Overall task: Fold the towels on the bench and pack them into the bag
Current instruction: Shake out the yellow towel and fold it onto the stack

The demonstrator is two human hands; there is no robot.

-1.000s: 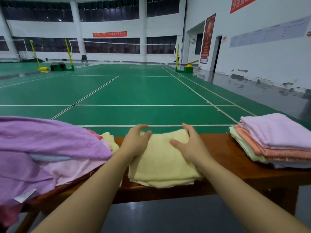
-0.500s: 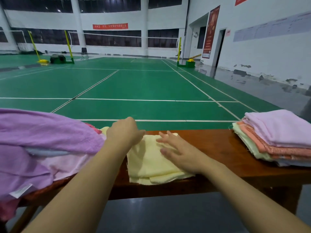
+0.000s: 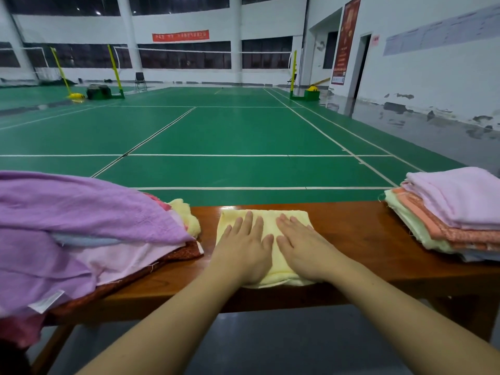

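A folded pale yellow towel lies on the brown wooden bench in front of me. My left hand and my right hand lie flat on top of it, side by side, fingers straight and pointing away from me. A loose heap of unfolded towels, purple on top with pink, blue and yellow beneath, fills the bench's left end. A neat stack of folded towels, lilac over orange and pale green, sits at the right end. No bag is in view.
Beyond the bench stretches a green badminton court with white lines, net posts and a distant chair. A white wall with a dark doorway runs along the right. Grey floor lies under the bench.
The yellow towel has been folded over into a smaller rectangle. Both hands went from handling its edge to lying flat on top of it.
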